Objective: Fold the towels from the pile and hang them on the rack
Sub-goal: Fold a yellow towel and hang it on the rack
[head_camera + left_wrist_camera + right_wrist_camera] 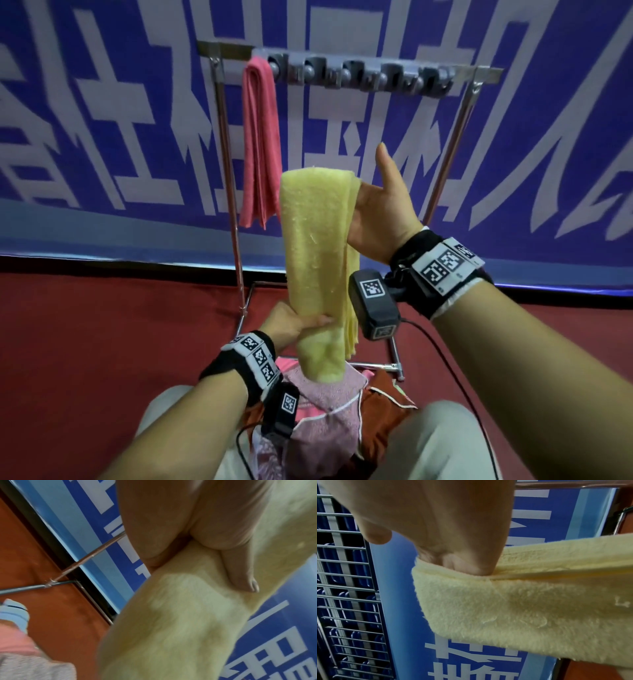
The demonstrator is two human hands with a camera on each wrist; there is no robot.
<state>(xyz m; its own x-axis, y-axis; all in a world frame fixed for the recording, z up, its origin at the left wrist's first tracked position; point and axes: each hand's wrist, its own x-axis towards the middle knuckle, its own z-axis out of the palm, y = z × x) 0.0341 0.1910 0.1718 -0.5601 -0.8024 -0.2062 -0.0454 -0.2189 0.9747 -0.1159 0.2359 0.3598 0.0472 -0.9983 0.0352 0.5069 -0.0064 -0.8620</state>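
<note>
Your two forearms, each with a marker band and a small camera strapped at the wrist, reach out over your knees. Between the knees lies the pile (329, 421) of pink, patterned and rust-red towels.

Your left hand (294, 323), low and near you, grips the lower part of a yellow towel (318, 246), with the thumb across its front and the fingers wrapped behind. Your right hand (380, 212) is higher and farther out, with its fingers slid inside the fold at the top of the same towel. Its thumb stands upright, clear of the cloth, so the towel seems to hang over the fingers rather than being pinched. The fingertips are hidden. The hands are well apart, one towards each end of the towel.

The towel is folded into a narrow band whose long axis runs close to vertical. Its bottom end hangs just over the pile, and whether it touches cannot be told.

The rack (479, 73) stands straight ahead, its top bar running left to right, above and beyond both hands. A folded pink towel (258, 144) already hangs at the bar's left end, beside a grey strip of hooks (359, 73). Your right hand is nearer the bar, so the lift likely goes up and forward, folded top leading.
</note>
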